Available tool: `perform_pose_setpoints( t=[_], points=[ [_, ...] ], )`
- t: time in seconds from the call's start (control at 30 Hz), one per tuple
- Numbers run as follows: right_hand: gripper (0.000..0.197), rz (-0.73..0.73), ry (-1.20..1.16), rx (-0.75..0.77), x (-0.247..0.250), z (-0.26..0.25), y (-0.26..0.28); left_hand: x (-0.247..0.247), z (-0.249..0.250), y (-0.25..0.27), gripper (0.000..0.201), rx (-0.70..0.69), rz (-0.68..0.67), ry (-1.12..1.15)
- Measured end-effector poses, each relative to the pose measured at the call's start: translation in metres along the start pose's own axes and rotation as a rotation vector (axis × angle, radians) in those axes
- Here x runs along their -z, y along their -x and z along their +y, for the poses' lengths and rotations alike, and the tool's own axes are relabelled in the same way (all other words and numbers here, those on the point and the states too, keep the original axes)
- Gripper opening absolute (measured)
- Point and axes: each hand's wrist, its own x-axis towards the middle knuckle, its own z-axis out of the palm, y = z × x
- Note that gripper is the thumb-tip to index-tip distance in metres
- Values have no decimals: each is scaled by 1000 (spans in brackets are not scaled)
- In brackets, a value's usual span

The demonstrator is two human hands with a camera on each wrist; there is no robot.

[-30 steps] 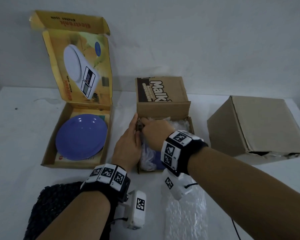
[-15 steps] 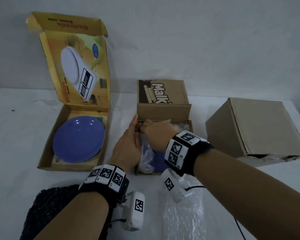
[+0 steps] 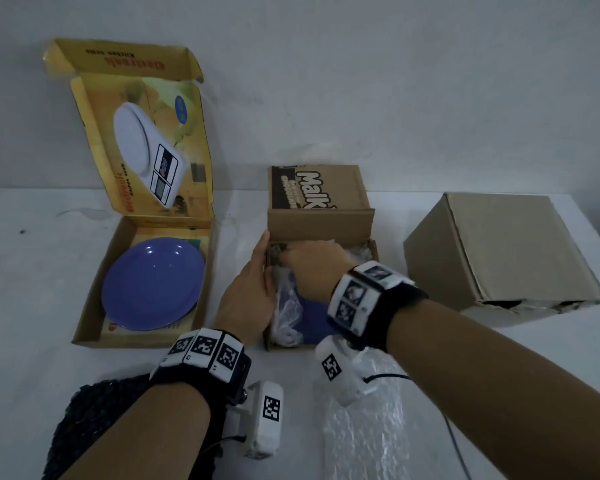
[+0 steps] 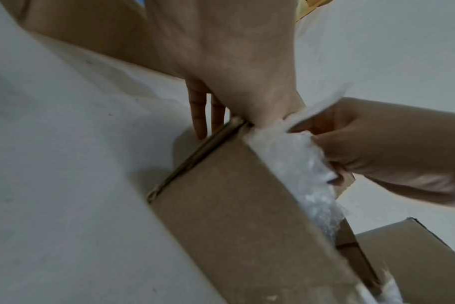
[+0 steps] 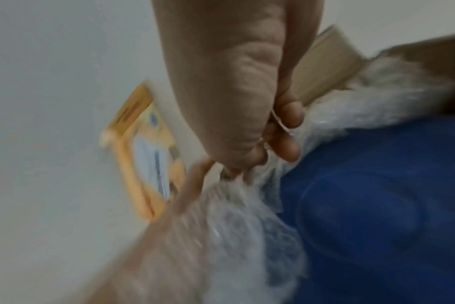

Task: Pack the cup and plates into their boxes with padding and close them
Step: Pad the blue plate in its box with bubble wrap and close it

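Note:
An open brown box point(image 3: 284, 344) stands mid-table, holding a blue plate point(image 3: 314, 320) lined with bubble wrap point(image 3: 286, 306). My left hand point(image 3: 253, 289) lies flat against the box's left wall point(image 4: 234, 195), its fingers point(image 4: 198, 115) straight on the outside. My right hand point(image 3: 312, 268) reaches into the far-left corner, and its curled fingers point(image 5: 288, 148) pinch the bubble wrap point(image 5: 247, 236) above the plate point(image 5: 377, 205). A second blue plate point(image 3: 153, 284) lies bare in the open yellow box point(image 3: 90, 306) at the left. No cup is visible.
A closed brown cardboard box point(image 3: 499, 251) stands at the right. A loose sheet of bubble wrap point(image 3: 364, 427) lies on the table in front of the middle box. A black mesh pad point(image 3: 94, 420) is at the near left.
My right hand has edged a little deeper into the box's far-left corner with the wrap. My left hand stays against the box wall.

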Motion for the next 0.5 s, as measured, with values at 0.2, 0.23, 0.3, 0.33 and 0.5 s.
perform_pose_setpoints(
  t=[0.2, 0.23, 0.3, 0.33, 0.5],
  points=[
    [24, 484, -299, -489, 3, 52, 56, 6, 14, -6, 47, -442, 197, -320],
    [26, 451, -326, -562, -3, 57, 63, 5, 16, -8, 49, -521, 129, -380],
    [31, 307, -463, -659, -16, 65, 70, 3, 20, -12, 50, -587, -24, -480],
    [32, 239, -521, -677, -21, 68, 70, 1, 21, -14, 48, -581, -75, -520],
    [21, 208, -512, -634, -30, 74, 66, -6, 29, -8, 45, -423, -124, -674]
  ],
)
